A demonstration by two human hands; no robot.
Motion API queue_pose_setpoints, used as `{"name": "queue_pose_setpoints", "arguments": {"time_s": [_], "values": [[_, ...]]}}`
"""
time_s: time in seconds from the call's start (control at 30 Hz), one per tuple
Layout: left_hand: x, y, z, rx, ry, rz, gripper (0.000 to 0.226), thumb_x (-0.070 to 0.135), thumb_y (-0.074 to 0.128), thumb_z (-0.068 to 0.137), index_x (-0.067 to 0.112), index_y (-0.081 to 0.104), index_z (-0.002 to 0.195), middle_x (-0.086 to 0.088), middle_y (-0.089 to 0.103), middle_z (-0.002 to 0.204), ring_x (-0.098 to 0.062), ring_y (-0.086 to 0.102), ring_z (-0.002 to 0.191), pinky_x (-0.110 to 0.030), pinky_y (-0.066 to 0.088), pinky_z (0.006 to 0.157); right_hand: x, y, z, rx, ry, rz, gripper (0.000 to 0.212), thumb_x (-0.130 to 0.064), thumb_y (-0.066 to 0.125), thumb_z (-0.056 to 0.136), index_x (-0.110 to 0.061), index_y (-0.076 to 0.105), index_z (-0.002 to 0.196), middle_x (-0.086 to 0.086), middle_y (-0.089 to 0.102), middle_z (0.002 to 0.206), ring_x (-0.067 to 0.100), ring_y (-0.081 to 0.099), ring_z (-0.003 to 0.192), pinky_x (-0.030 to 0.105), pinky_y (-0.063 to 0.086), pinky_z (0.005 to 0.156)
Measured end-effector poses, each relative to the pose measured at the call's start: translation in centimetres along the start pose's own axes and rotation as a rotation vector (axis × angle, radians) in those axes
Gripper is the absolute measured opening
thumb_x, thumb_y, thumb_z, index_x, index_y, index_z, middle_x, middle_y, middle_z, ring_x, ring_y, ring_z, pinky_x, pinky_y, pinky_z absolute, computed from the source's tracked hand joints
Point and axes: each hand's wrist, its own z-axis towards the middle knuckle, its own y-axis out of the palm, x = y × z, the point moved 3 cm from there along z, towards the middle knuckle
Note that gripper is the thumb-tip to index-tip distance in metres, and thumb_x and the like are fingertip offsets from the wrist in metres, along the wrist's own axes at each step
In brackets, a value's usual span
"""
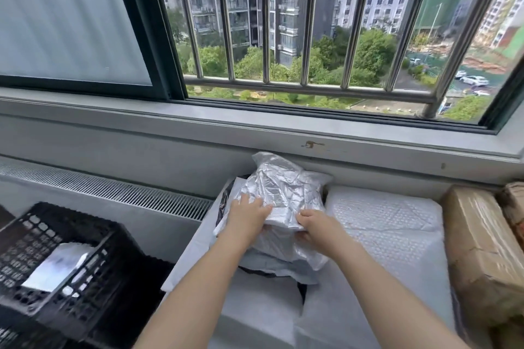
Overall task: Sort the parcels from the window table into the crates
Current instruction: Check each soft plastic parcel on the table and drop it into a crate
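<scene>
Left hand lies spread, fingers flat on top of silver parcel. Right hand pinches same parcel's near edge, thumb on top, fingers curled beneath. Silver parcel sits atop pile of pale mailers, just below window sill. Right of parcel: white bubble mailer, then brown taped box. Left of parcel, lower: black crate holding white packet.
</scene>
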Motion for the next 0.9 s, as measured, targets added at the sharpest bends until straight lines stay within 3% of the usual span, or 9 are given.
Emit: {"name": "queue_pose_setpoints", "arguments": {"time_s": [0.1,0.2,0.3,0.4,0.57,0.7,0.77,0.83,0.9], "values": [[-0.6,-2.3,-1.4,0.219,0.110,0.035,0.043,0.009,0.073,0.070,0.024,0.065,0.110,0.002,0.064,0.104,-0.031,0.055,0.108,-0.035,0.044,0.077,-1.6,-1.9,-1.1,0.029,0.040,-0.052,0.021,-0.009,0.049,0.092,-0.011,0.061,0.109,0.000,0.059,0.117,0.021,0.056,0.107,0.026,0.036,0.068],[-2.4,-4.2,-3.3,0.445,0.236,0.165,0.047,0.004,0.084,0.029,0.021,0.072,0.071,0.003,0.066,0.070,-0.031,0.068,0.078,-0.034,0.052,0.059,-3.8,-4.3,-2.6,0.050,0.036,-0.013,0.031,-0.032,0.057,0.092,-0.016,0.059,0.118,-0.001,0.057,0.122,0.019,0.054,0.112,0.029,0.045,0.080],[-4.9,-6.1,-5.4,0.665,0.339,0.265,0.039,0.000,0.072,0.050,0.019,0.074,0.084,-0.002,0.070,0.089,-0.033,0.066,0.088,-0.041,0.054,0.070,-5.5,-6.9,-3.7,0.099,0.016,-0.058,0.061,-0.056,0.059,0.086,-0.017,0.054,0.132,0.000,0.052,0.132,0.020,0.048,0.121,0.032,0.040,0.097],[-7.6,-7.3,-7.4,0.857,0.447,0.374,0.035,0.004,0.063,0.064,0.020,0.075,0.093,-0.002,0.070,0.102,-0.031,0.054,0.098,-0.043,0.049,0.081,-7.1,-10.0,-4.3,0.287,0.017,-0.142,0.074,-0.052,0.067,0.081,-0.012,0.045,0.139,0.008,0.043,0.144,0.027,0.038,0.133,0.037,0.031,0.110],[-10.1,-8.0,-9.8,1.084,0.681,0.513,0.026,0.005,0.056,0.084,0.017,0.070,0.103,-0.004,0.067,0.112,-0.032,0.049,0.111,-0.045,0.040,0.093,-9.5,-16.3,-4.6,0.661,-0.009,-0.414,0.116,-0.044,0.091,0.041,-0.010,0.037,0.138,0.011,0.038,0.132,0.029,0.035,0.117,0.048,0.045,0.098],[-10.3,-8.7,-11.4,1.057,0.765,0.730,0.030,0.015,0.063,0.081,0.027,0.072,0.108,0.004,0.065,0.121,-0.027,0.044,0.121,-0.043,0.031,0.106,-10.8,-19.6,-4.0,0.312,0.051,-0.464,0.128,-0.051,0.080,0.066,-0.025,-0.011,0.152,0.004,0.012,0.156,0.026,0.018,0.142,0.044,0.021,0.116],[-10.2,-9.5,-12.2,1.067,0.777,0.782,0.034,0.017,0.067,0.078,0.031,0.072,0.108,0.008,0.064,0.123,-0.023,0.046,0.122,-0.041,0.027,0.110,-10.6,-20.0,-4.0,0.107,0.171,-0.278,0.123,-0.046,0.080,0.068,-0.034,-0.010,0.151,0.001,0.030,0.152,0.029,0.037,0.134,0.044,0.035,0.106],[-10.2,-10.3,-12.8,1.072,0.783,0.751,0.034,0.012,0.056,0.082,0.032,0.073,0.104,0.010,0.065,0.121,-0.020,0.046,0.120,-0.037,0.027,0.108,-10.5,-19.8,-4.3,0.053,0.233,-0.153,0.090,-0.038,0.079,0.073,-0.029,0.029,0.147,0.003,0.055,0.133,0.029,0.054,0.115,0.039,0.048,0.092],[-10.0,-10.9,-12.6,1.020,0.770,0.715,0.037,0.021,0.066,0.075,0.035,0.069,0.109,0.010,0.060,0.127,-0.020,0.040,0.118,-0.034,0.031,0.100,-10.8,-19.5,-4.4,0.079,0.225,-0.233,0.044,-0.033,0.071,0.078,-0.019,0.060,0.119,0.007,0.065,0.113,0.028,0.061,0.101,0.034,0.052,0.079]]}}
